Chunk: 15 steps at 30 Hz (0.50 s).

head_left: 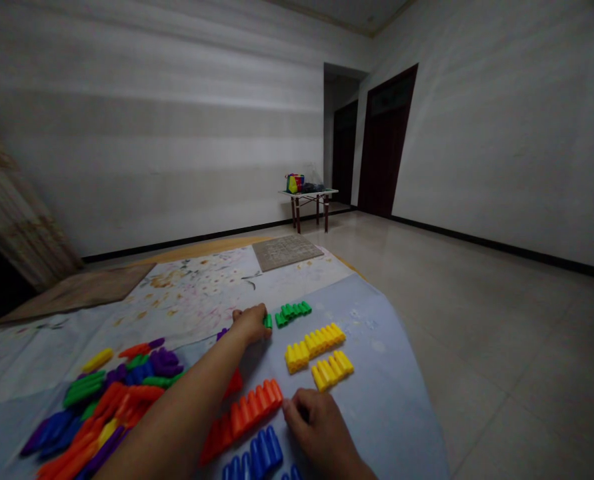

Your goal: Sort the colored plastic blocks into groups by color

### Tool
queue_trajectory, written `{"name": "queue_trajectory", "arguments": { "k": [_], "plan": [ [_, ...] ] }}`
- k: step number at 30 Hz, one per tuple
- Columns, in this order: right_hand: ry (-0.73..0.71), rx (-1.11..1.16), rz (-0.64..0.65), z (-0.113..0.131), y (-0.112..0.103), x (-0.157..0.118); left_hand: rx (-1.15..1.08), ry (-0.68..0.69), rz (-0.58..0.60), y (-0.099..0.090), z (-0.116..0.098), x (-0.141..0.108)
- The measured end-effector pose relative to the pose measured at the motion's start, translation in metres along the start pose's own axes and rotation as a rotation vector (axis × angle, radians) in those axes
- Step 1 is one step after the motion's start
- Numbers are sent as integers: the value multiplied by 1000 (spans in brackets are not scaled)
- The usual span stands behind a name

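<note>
While a heap of finger-shaped plastic pieces [121,400] lies leftmost on the cloth-covered surface [391,400], my feed shows an orange row [250,411], then the left hand [251,323], its fingers pinching a green piece [268,321] near the green row [294,311], then yellow rows [325,339]. By the orange row's end, the right hand [324,427] curls its fingers; I cannot tell whether they grip anything.

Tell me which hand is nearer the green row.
Left. The left hand is just left of the green row; the right hand is beside the orange row, with yellow pieces between it and the green row.
</note>
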State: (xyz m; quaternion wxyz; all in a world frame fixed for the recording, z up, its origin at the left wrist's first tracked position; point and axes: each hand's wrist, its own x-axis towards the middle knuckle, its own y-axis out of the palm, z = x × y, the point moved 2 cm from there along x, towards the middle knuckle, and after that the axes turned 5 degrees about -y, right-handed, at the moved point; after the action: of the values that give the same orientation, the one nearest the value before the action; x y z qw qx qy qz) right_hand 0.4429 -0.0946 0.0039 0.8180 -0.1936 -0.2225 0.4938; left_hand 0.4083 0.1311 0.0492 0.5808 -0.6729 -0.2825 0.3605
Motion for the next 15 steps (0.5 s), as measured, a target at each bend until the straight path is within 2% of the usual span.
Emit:
{"name": "queue_trajectory", "arguments": {
  "k": [4,10,15],
  "plan": [
    [-2,-7,-4,-1,0,0,-21,11,19,3,-3,0],
    [-2,-2,-1,-3,1,0,-39,-49,-20,5,-6,2],
    [-6,6,-3,-1,0,0,-44,-94,-2,4,-8,1]
  ]
}}
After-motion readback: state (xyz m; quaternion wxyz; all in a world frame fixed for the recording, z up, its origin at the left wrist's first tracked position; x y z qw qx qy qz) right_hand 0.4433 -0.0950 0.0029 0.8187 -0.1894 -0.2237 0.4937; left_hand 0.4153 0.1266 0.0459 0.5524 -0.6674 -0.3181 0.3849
